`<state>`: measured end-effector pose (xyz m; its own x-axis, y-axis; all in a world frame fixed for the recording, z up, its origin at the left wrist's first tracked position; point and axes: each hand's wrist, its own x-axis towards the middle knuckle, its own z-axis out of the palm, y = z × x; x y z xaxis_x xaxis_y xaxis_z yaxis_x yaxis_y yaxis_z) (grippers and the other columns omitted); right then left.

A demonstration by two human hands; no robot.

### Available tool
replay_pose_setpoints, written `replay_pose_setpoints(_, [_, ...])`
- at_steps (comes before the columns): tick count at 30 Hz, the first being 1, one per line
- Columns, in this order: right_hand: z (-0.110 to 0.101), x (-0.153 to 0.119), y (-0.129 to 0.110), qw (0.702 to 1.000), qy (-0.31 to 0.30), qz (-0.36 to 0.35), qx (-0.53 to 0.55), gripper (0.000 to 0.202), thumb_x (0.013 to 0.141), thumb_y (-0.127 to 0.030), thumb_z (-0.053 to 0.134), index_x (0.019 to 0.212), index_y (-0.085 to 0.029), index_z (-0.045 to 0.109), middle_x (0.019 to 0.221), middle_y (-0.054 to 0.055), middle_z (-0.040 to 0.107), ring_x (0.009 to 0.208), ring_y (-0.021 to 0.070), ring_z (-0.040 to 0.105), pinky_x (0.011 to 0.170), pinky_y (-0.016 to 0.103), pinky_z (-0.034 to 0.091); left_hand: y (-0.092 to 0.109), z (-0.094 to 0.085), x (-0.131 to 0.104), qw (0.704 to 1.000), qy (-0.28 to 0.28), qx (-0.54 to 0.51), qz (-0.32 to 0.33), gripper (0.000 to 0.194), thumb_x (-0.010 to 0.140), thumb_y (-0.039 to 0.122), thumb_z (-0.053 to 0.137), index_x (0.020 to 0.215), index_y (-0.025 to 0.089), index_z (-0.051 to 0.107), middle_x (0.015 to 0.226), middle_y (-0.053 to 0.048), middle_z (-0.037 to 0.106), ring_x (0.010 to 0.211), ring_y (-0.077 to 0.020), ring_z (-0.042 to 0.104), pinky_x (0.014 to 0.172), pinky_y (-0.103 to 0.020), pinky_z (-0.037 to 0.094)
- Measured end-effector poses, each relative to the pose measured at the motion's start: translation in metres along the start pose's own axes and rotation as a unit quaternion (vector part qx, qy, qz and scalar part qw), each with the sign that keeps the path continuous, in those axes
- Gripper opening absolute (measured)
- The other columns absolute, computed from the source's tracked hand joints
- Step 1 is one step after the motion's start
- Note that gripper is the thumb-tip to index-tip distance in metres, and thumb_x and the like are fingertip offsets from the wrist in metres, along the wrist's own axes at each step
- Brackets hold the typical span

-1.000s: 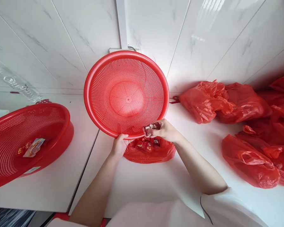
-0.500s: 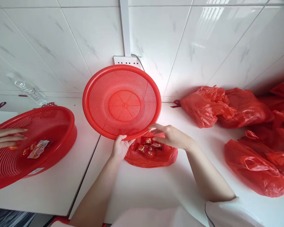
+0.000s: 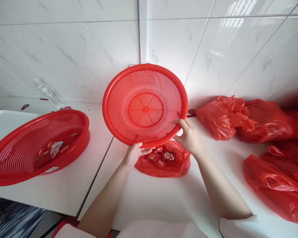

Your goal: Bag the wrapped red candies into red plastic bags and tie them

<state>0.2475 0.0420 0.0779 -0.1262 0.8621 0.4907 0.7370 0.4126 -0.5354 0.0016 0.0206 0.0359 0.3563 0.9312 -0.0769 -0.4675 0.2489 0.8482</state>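
Round and smooth-rimmed, the tilted red plastic basket (image 3: 145, 109), its perforated wall narrowing to a ribbed circular base, is held above the pale, smooth counter (image 3: 154, 198), with the left hand (image 3: 133, 155) gripping the near rim, thumb over it, and the fingers of the right hand (image 3: 188, 137) partly curled at the rim's right side, thumb apart from the forefinger. Below it, a thin, crinkled red bag (image 3: 175, 170) lies open around glossy wrapped packets (image 3: 161, 156), while a second perforated basket (image 3: 76, 158) at left holds more packets and knotted, wrinkled bags (image 3: 270, 122) bulge at right.
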Motion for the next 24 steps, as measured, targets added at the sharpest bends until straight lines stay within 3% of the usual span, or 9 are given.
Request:
replay_pose_setpoints(4, [0.002,0.0,-0.002,0.996,0.072,0.015,0.041,0.025,0.077,-0.028,0.065,0.1,-0.025,0.055,0.104,0.006,0.064,0.086,0.0228,0.065,0.08,0.037,0.054,0.016,-0.012,-0.002,0.995,-0.01,0.083,0.044,0.056,0.083,0.059,0.052,0.121,0.018,0.061,0.123,-0.017,0.062,0.107,-0.0339,0.063,0.085,-0.045,0.051])
replay_pose_setpoints(7, [0.0,0.001,0.001,0.983,0.109,0.063,0.132,0.03,0.075,-0.035,0.07,0.098,-0.025,0.054,0.098,0.003,0.064,0.08,0.0201,0.066,0.081,0.035,0.055,0.037,-0.02,-0.01,0.966,0.034,0.231,0.108,0.061,0.078,0.056,0.061,0.13,0.025,0.055,0.131,-0.014,0.057,0.107,-0.0312,0.062,0.088,-0.042,0.049])
replay_pose_setpoints(9, [-0.003,0.003,0.004,0.97,0.12,0.09,0.192,0.034,0.072,-0.04,0.072,0.097,-0.024,0.054,0.097,0.003,0.063,0.08,0.0193,0.066,0.079,0.035,0.056,0.053,-0.024,-0.018,0.897,0.158,0.372,0.18,0.054,0.077,0.044,0.067,0.128,0.028,0.057,0.139,-0.011,0.051,0.111,-0.0298,0.059,0.094,-0.041,0.044])
replay_pose_setpoints(11, [-0.007,0.004,0.006,0.959,0.124,0.1,0.234,0.037,0.07,-0.041,0.074,0.096,-0.024,0.054,0.097,0.003,0.062,0.079,0.0183,0.065,0.077,0.034,0.056,0.068,-0.031,-0.027,0.778,0.319,0.487,0.237,0.051,0.078,0.038,0.066,0.127,0.029,0.057,0.145,-0.01,0.043,0.111,-0.0312,0.057,0.098,-0.044,0.04])
replay_pose_setpoints(13, [-0.011,0.004,0.008,0.953,0.123,0.099,0.26,0.04,0.068,-0.04,0.076,0.096,-0.024,0.054,0.096,0.003,0.06,0.079,0.0174,0.063,0.076,0.032,0.055,0.079,-0.043,-0.037,0.669,0.452,0.538,0.24,0.056,0.08,0.037,0.063,0.133,0.025,0.051,0.14,-0.015,0.046,0.111,-0.0354,0.055,0.1,-0.051,0.034])
replay_pose_setpoints(14, [-0.012,0.004,0.008,0.95,0.125,0.097,0.268,0.041,0.067,-0.04,0.077,0.096,-0.024,0.054,0.096,0.002,0.06,0.079,0.0171,0.062,0.075,0.032,0.055,0.083,-0.05,-0.041,0.638,0.499,0.543,0.22,0.061,0.08,0.038,0.063,0.137,0.022,0.046,0.132,-0.018,0.051,0.112,-0.0388,0.054,0.099,-0.055,0.032])
replay_pose_setpoints(17, [-0.014,0.002,0.007,0.945,0.13,0.093,0.284,0.042,0.065,-0.039,0.079,0.096,-0.023,0.055,0.097,0.003,0.059,0.08,0.0167,0.061,0.074,0.03,0.054,0.088,-0.076,-0.053,0.629,0.581,0.496,0.144,0.076,0.073,0.042,0.071,0.136,0.012,0.038,0.108,-0.022,0.062,0.114,-0.0493,0.049,0.095,-0.066,0.025])
replay_pose_setpoints(19, [-0.014,0.002,0.006,0.945,0.131,0.089,0.287,0.043,0.065,-0.04,0.079,0.096,-0.023,0.055,0.097,0.003,0.058,0.079,0.0163,0.061,0.074,0.03,0.054,0.088,-0.092,-0.058,0.645,0.593,0.463,0.134,0.067,0.07,0.039,0.075,0.122,0.012,0.045,0.102,-0.019,0.063,0.114,-0.0511,0.048,0.094,-0.066,0.024])
replay_pose_setpoints(24, [-0.017,0.001,0.002,0.953,0.139,0.074,0.258,0.043,0.065,-0.042,0.079,0.096,-0.023,0.055,0.095,0.002,0.059,0.077,0.0149,0.06,0.07,0.029,0.055,0.083,-0.114,-0.053,0.623,0.586,0.489,0.17,0.042,0.073,0.021,0.071,0.106,0.017,0.046,0.088,-0.008,0.065,0.097,-0.0354,0.062,0.089,-0.055,0.04])
